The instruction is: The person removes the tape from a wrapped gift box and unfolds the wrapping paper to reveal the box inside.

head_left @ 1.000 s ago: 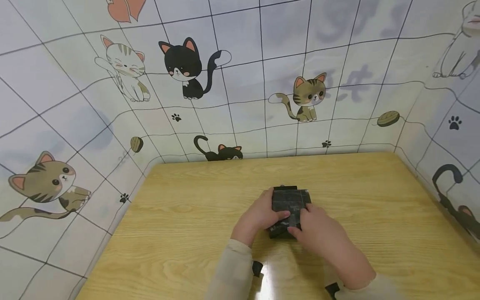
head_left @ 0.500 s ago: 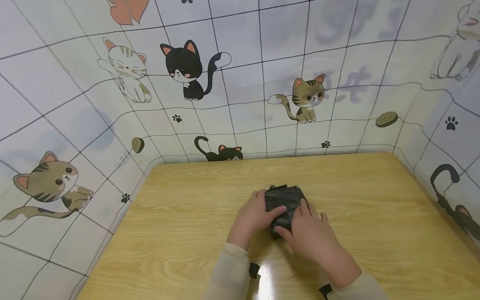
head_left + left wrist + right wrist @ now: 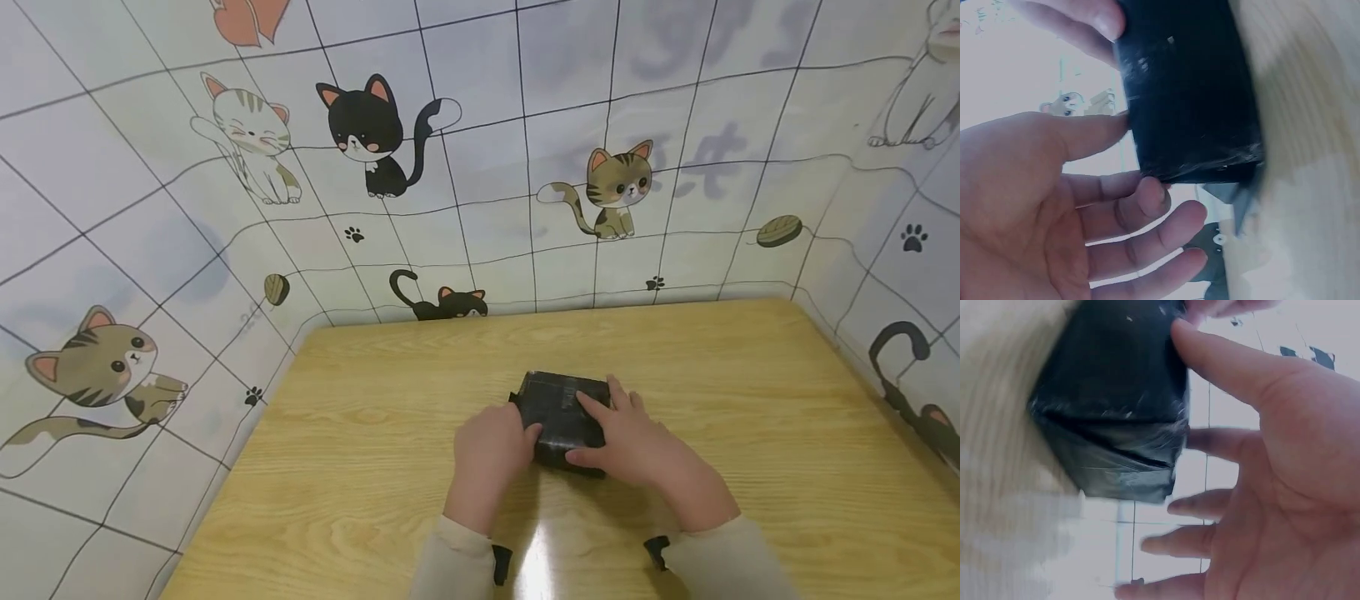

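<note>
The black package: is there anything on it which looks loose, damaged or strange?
Yes. In the left wrist view, a dark flap sticks out beyond one end of the black package, so the wrapping may be loose there. I see no clear tear.

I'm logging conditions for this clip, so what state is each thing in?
Black package: wrapped, creased and shiny; no opening visible.
Loose flap: sticking out from the package's end.
Left hand: holding the package's left edge with thumb and fingers.
Right hand: fingers mostly straight, touching the package.
Table: reflecting a bright patch of light.
</note>
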`<state>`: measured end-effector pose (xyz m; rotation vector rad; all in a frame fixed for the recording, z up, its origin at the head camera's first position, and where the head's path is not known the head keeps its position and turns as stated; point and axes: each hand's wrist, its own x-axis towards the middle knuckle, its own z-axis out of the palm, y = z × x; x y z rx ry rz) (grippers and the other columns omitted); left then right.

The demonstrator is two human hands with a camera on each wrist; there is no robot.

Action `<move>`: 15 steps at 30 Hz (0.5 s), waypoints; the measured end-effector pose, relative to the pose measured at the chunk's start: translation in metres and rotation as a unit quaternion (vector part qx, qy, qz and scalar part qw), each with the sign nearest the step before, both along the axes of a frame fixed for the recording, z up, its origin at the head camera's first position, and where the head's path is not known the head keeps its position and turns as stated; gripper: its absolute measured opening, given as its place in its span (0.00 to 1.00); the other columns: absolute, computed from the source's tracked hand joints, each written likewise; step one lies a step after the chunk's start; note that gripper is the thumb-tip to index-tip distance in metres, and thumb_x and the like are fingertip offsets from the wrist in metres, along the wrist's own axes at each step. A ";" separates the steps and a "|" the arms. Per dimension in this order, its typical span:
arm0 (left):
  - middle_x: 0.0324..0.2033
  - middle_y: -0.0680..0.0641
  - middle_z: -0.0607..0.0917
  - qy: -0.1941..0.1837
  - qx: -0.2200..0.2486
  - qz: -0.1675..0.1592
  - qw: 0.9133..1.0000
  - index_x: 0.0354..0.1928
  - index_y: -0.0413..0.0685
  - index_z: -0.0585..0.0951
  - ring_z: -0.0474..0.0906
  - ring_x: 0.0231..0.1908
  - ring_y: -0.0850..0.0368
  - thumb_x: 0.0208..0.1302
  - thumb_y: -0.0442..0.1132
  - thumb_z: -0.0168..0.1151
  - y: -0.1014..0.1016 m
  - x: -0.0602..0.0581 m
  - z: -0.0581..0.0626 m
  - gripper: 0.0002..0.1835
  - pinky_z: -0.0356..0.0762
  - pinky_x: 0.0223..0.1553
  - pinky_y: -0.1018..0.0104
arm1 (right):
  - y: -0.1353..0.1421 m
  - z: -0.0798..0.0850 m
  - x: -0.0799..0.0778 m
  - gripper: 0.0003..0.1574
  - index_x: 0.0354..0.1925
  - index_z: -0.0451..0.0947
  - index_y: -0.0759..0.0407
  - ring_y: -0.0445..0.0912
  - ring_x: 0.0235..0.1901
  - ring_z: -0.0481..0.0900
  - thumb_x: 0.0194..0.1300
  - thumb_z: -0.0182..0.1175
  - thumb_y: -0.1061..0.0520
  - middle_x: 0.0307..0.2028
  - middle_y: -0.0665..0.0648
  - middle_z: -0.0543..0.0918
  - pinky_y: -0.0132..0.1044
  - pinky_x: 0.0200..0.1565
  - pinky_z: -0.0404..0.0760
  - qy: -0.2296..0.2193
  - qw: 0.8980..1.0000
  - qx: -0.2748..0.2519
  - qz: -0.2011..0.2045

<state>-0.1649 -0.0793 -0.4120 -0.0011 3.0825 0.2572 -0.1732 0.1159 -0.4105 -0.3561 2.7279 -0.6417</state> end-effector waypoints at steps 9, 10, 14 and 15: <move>0.30 0.45 0.90 -0.008 -0.012 -0.029 0.999 0.37 0.47 0.91 0.86 0.28 0.50 0.67 0.63 0.72 0.004 0.010 0.014 0.24 0.80 0.24 0.55 | 0.006 0.007 -0.003 0.53 0.80 0.61 0.67 0.74 0.75 0.66 0.72 0.69 0.40 0.76 0.81 0.64 0.69 0.70 0.71 -0.002 0.998 -0.047 0.041; 0.30 0.46 0.90 -0.001 -0.008 -0.033 0.999 0.37 0.47 0.91 0.87 0.28 0.50 0.66 0.61 0.73 0.004 0.009 0.014 0.23 0.80 0.24 0.55 | 0.005 0.007 -0.003 0.52 0.80 0.61 0.68 0.74 0.75 0.66 0.73 0.68 0.41 0.75 0.82 0.64 0.69 0.70 0.71 0.002 0.998 -0.046 0.042; 0.30 0.50 0.90 0.031 -0.007 -0.095 0.995 0.37 0.51 0.89 0.86 0.29 0.55 0.67 0.54 0.75 0.004 0.000 0.013 0.15 0.80 0.26 0.59 | 0.002 0.006 0.000 0.51 0.79 0.61 0.71 0.75 0.74 0.66 0.75 0.67 0.43 0.75 0.83 0.62 0.68 0.70 0.72 0.005 0.999 -0.039 0.034; 0.30 0.52 0.89 0.039 -0.014 -0.116 0.992 0.37 0.53 0.88 0.85 0.29 0.57 0.68 0.53 0.75 0.005 -0.005 0.013 0.12 0.80 0.26 0.60 | 0.001 0.006 0.000 0.51 0.79 0.61 0.71 0.76 0.74 0.66 0.75 0.67 0.43 0.75 0.84 0.62 0.68 0.69 0.72 0.005 0.999 -0.035 0.032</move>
